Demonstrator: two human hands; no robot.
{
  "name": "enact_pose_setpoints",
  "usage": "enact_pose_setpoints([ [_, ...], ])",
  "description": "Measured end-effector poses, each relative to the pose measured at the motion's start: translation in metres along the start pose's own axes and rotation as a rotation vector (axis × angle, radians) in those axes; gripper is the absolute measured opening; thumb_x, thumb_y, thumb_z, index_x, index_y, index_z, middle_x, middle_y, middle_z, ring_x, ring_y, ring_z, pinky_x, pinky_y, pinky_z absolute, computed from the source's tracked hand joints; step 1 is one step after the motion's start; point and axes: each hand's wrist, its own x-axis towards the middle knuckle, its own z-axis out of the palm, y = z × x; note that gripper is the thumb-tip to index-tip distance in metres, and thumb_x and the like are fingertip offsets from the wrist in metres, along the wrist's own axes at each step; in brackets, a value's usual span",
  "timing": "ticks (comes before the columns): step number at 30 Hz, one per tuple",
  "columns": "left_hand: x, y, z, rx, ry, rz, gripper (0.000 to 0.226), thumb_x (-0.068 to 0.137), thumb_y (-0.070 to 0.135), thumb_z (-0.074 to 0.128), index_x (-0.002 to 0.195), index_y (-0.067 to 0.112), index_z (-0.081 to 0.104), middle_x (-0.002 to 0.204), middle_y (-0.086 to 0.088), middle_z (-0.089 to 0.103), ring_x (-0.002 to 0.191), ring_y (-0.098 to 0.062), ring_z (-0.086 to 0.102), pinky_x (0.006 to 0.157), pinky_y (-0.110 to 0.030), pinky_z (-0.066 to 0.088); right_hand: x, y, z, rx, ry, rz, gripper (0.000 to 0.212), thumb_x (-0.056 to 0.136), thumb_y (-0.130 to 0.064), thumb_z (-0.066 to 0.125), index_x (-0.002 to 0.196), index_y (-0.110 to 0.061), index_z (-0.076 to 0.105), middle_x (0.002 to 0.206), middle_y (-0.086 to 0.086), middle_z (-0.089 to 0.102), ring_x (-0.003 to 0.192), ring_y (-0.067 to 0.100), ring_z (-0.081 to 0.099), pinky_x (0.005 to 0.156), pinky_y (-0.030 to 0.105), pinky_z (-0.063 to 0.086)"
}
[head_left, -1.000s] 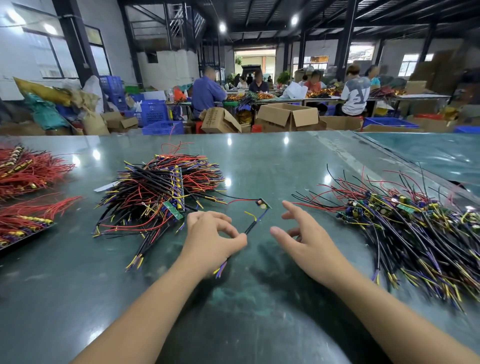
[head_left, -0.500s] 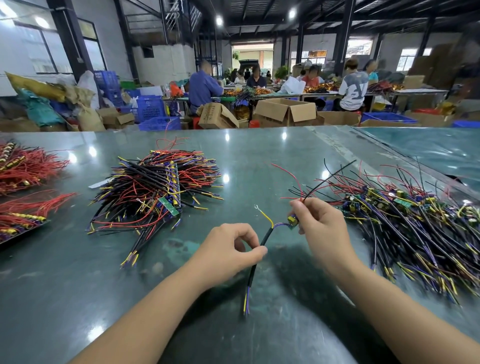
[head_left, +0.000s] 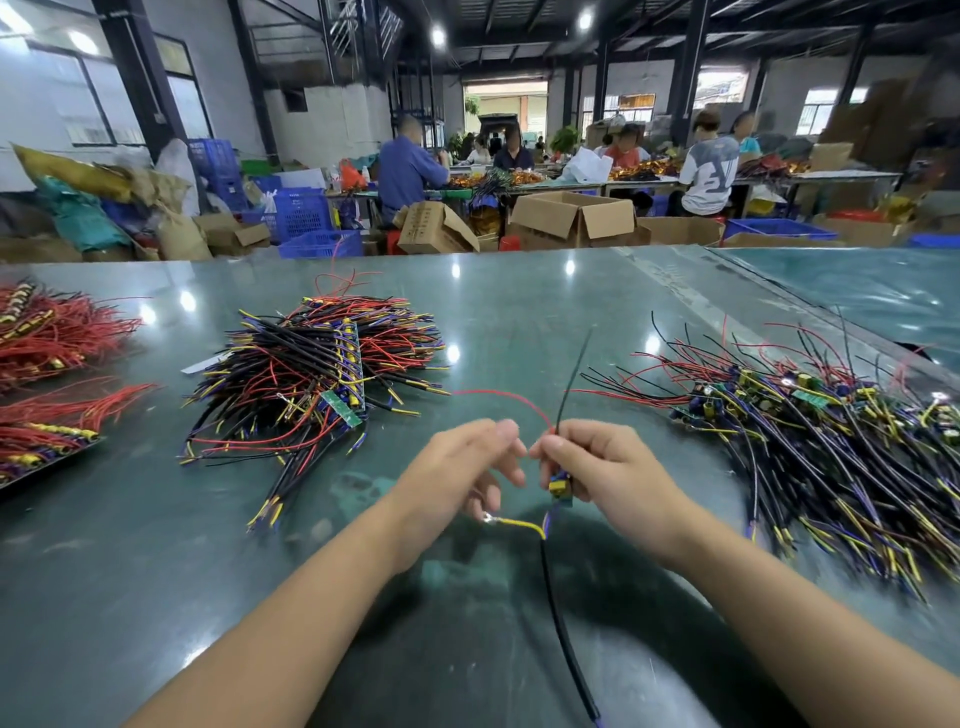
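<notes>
Wired board is held up off the bench, pinched in the fingers of the right hand. It looks light and rigid, while its red lead, yellow lead and black cable seem limp and likely to snag. It is best gripped by the board's edges, not by the wires. The left hand curls its fingers just beside it; I cannot tell whether they grip a lead.
</notes>
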Motion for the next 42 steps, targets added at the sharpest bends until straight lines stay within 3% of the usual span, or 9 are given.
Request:
enact_pose_setpoints([
  [3,0.001,-0.003,0.003,-0.008,0.094,0.065,0.011,0.091,0.023,0.06,0.094,0.013,0.065,0.069,0.007,0.064,0.053,-0.009,0.048,0.052,-0.021,0.041,-0.004,-0.003,0.001,-0.074,-0.186,-0.036,0.025,0.098,-0.009,0.048,0.077,-0.007,0.063,0.07,0.0,0.062,0.056,-0.002,0.046,0.057,0.009,0.036],
  [6,0.002,-0.009,0.005,0.021,0.104,0.135,0.011,0.088,0.011,0.061,0.089,0.016,0.071,0.065,0.005,0.064,0.055,-0.006,0.05,0.055,-0.018,0.043,-0.006,-0.005,0.0,-0.1,-0.278,-0.085,0.03,0.098,-0.015,0.047,0.076,-0.005,0.064,0.079,-0.007,0.064,0.073,0.009,0.052,0.069,0.02,0.042],
  [9,0.004,-0.011,0.004,0.031,0.101,0.168,0.012,0.089,0.007,0.061,0.088,0.009,0.073,0.081,0.008,0.071,0.063,0.0,0.056,0.058,-0.014,0.043,-0.006,-0.006,0.0,-0.143,-0.3,-0.083,0.031,0.099,-0.015,0.047,0.074,-0.015,0.065,0.087,-0.004,0.065,0.084,0.022,0.056,0.079,0.025,0.043],
  [14,0.003,-0.01,0.003,0.047,0.109,0.205,0.027,0.091,0.012,0.059,0.071,0.02,0.075,0.091,0.005,0.072,0.074,0.001,0.062,0.065,-0.012,0.043,-0.008,-0.007,0.0,-0.214,-0.298,-0.021,0.02,0.096,-0.017,0.053,0.083,-0.014,0.068,0.074,-0.008,0.062,0.069,0.006,0.049,0.067,0.023,0.042],
  [18,0.001,-0.008,0.003,0.109,0.022,0.241,0.036,0.09,0.017,0.054,0.064,-0.003,0.068,0.092,-0.017,0.069,0.085,-0.001,0.064,0.071,-0.01,0.043,-0.009,-0.007,0.001,-0.334,-0.349,0.024,0.02,0.096,-0.015,0.052,0.086,-0.009,0.069,0.07,-0.005,0.063,0.069,0.008,0.052,0.071,0.034,0.047],
  [22,-0.001,-0.006,0.003,0.006,-0.044,0.17,0.026,0.086,0.016,0.058,0.066,0.02,0.074,0.088,0.008,0.071,0.065,-0.013,0.059,0.06,-0.016,0.046,-0.011,-0.007,0.005,-0.375,-0.395,0.039,0.021,0.097,-0.017,0.05,0.091,-0.011,0.07,0.067,-0.012,0.061,0.07,0.011,0.054,0.072,0.036,0.048],
  [26,0.001,-0.008,0.001,-0.044,0.046,0.117,0.019,0.093,0.01,0.053,0.085,0.01,0.071,0.071,0.002,0.069,0.054,-0.014,0.054,0.059,-0.024,0.048,-0.01,-0.008,0.005,-0.328,-0.365,0.047,0.024,0.098,-0.02,0.05,0.088,-0.014,0.071,0.066,-0.012,0.058,0.069,0.012,0.05,0.07,0.034,0.044],
  [34,0.011,-0.009,-0.014,-0.333,0.289,-0.014,0.019,0.097,0.01,0.048,0.085,0.005,0.062,0.071,-0.005,0.072,0.053,-0.004,0.062,0.051,-0.014,0.051,-0.007,-0.009,0.004,-0.362,-0.408,0.088,0.026,0.099,-0.023,0.047,0.088,-0.02,0.071,0.064,-0.015,0.055,0.065,0.006,0.046,0.067,0.019,0.039],
  [42,0.015,-0.014,-0.023,-0.3,0.434,-0.019,0.019,0.092,0.008,0.056,0.076,0.006,0.065,0.064,-0.002,0.071,0.047,0.0,0.056,0.048,-0.012,0.049,-0.006,-0.013,0.005,-0.373,-0.483,0.072,0.028,0.101,-0.024,0.042,0.087,-0.029,0.066,0.068,-0.018,0.055,0.071,0.007,0.047,0.074,0.021,0.039],
])
